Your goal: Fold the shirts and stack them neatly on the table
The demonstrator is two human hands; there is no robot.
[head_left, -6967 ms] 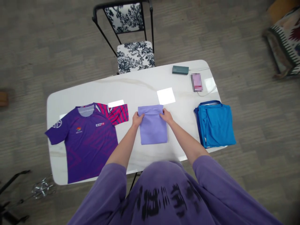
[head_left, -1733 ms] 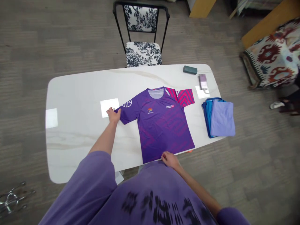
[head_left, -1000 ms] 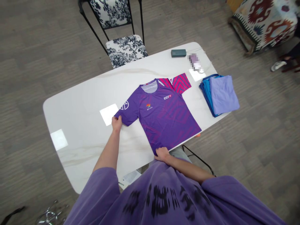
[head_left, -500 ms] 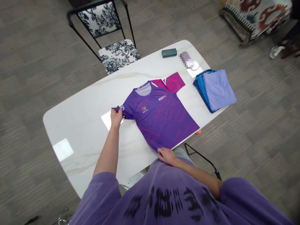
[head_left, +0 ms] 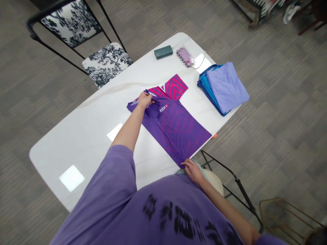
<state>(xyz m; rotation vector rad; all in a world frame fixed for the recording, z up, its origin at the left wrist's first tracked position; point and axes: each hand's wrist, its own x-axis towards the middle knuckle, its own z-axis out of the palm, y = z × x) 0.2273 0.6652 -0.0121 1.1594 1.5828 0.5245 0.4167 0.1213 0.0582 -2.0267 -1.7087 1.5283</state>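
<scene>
A purple T-shirt [head_left: 176,122] with one pink-striped sleeve lies across the white table [head_left: 84,132], its hem at the near edge. Its left side is folded inward over the front, and the pink sleeve points away to the upper right. My left hand [head_left: 145,99] is closed on the cloth near the collar. At the hem's near corner, my right hand [head_left: 192,170] pinches the fabric between thumb and fingers. The plain purple sleeve is hidden in the fold or under my left hand.
A stack of folded clothes [head_left: 227,88], lilac on top of blue, sits at the table's right end. Farther back are a dark green case [head_left: 163,52] and a blurred-out purple item [head_left: 185,57]. A patterned chair [head_left: 107,63] stands beyond; a black-framed chair [head_left: 237,187] is at right.
My left hand has carried the plain sleeve side rightward and inward over the shirt's front. My right hand has stayed at the hem corner, shifting slightly right. The camera view has turned.
</scene>
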